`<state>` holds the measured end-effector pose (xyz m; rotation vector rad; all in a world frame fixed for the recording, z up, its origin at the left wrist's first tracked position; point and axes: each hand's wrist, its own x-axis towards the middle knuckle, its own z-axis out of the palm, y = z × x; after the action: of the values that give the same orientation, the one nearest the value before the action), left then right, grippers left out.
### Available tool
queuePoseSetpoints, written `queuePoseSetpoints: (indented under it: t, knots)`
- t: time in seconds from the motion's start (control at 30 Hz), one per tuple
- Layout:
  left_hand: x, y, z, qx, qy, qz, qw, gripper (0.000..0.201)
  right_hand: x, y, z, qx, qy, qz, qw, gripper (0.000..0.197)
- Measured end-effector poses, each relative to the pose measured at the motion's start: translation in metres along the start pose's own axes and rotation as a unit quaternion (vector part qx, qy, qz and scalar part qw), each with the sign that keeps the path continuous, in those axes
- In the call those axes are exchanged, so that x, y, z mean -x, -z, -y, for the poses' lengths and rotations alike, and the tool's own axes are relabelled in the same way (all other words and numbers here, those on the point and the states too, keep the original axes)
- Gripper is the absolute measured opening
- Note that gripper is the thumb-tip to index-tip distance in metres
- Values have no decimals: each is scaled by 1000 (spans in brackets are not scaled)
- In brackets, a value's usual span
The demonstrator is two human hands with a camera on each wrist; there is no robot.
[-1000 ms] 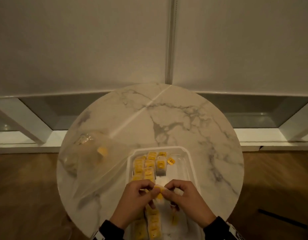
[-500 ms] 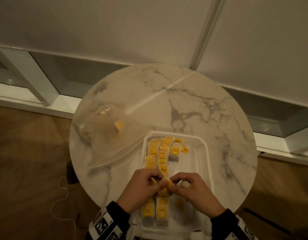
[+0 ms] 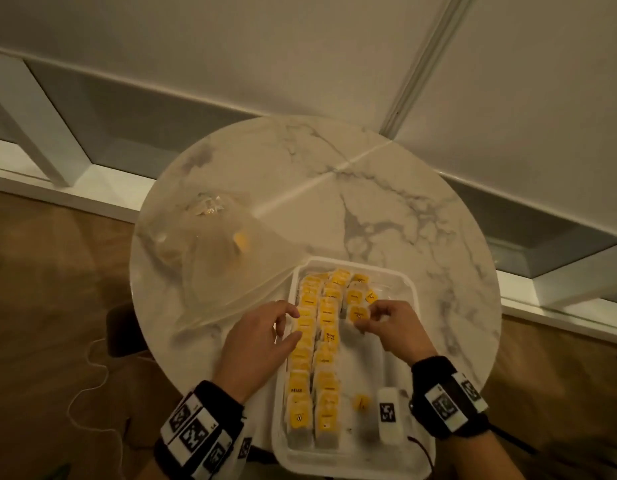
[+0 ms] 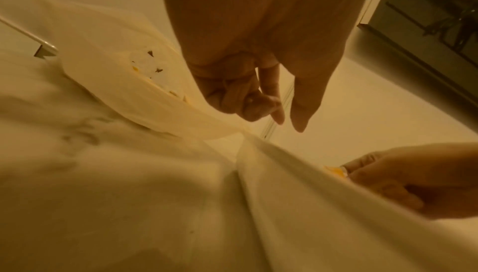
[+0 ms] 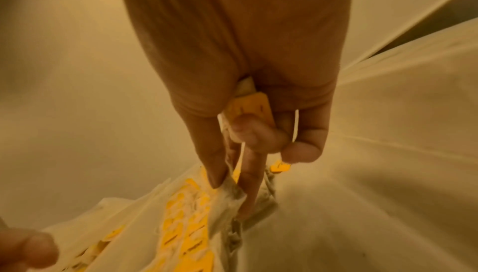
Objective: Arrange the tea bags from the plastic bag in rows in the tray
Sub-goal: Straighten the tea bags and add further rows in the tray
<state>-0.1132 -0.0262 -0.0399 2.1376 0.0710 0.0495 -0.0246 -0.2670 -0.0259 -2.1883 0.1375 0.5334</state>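
The right hand [image 3: 390,327] pinches a tea bag [image 3: 358,315] between thumb and fingers, holding it low over the white tray [image 3: 400,282], at the near end of the short third row. From the right wrist, its yellow tag [image 5: 252,106] is tucked against the palm and the pouch hangs from the fingertips [image 5: 217,176].

The left hand [image 3: 262,336] holds nothing: fingers loosely curled, index finger and thumb reaching out, hovering at the tray's left rim just beside the first row [image 3: 305,344]. Whether it touches that row I cannot tell.

Between the two hands run two long rows of yellow-tagged tea bags. A loose tag [image 3: 360,401] lies near the right wrist.

Beyond the left hand, the clear plastic bag [image 3: 210,258] slumps on the marble table [image 3: 386,209], a few tea bags inside.
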Motion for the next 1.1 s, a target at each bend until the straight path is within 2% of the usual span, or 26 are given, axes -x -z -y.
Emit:
queuePoseSetpoints:
  t: [0.13,0.3,0.43,0.67,0.77,0.9,1.1]
  knots:
    - [7,0,11,-18,8,34,999,33,-15,-10,2,11,-21,-30,999,17]
    - [7,-1,22,-17,8,68,998,25,-27,-14,-7,69,-39,-49,996,33]
    - [8,2,25,-17,7,86,996,23,-32,-17,-14,107,-63,-64,990,25]
    - [6,7,25,-27,7,107,994,23,-30,-23,-8,127,-95,-75,985,34]
    - [7,8,25,-25,1,107,994,24,-21,-19,0,70,-87,-78,991,38]
    - [7,10,23,5,-13,97,995,21,6,-11,16,-73,-80,-45,993,36]
    - [6,12,7,44,-33,103,993,8,51,-23,22,-248,-79,30,965,29]
